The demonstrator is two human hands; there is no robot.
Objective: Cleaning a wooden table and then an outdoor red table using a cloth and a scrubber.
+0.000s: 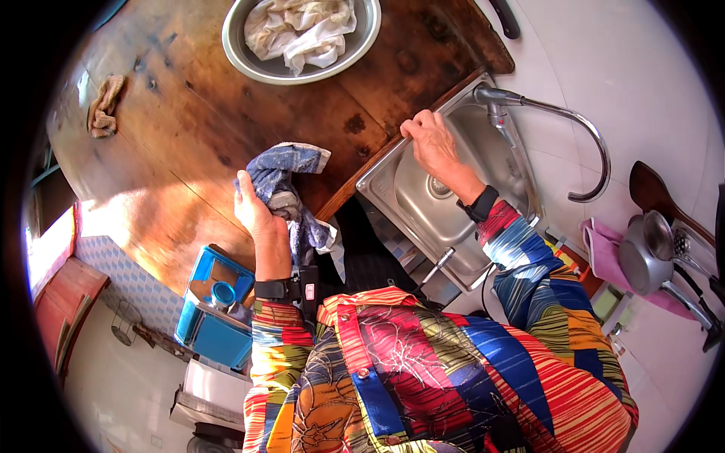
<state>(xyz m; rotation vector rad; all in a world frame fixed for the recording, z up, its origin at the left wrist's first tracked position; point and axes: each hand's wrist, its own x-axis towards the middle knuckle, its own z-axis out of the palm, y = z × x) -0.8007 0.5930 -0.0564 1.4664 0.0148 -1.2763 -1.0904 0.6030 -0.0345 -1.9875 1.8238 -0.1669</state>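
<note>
At ten o'clock on one wooden tabletop point(189, 113), I see the left hand point(262, 219) clasping one blue-and-white towel point(279, 172); at one, the right hand's point(436, 145) fingers bunch beside one steel sink point(414, 190), whether pinching I cannot tell. One basin point(302, 80) of whitish cloth point(302, 30) sits near twelve; one brown rag point(106, 107), farther out, ten.

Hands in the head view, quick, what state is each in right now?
Left hand: closed, holding a blue-and-white cloth.
Right hand: curled above the sink; whether its grip holds anything cannot be told.
</note>
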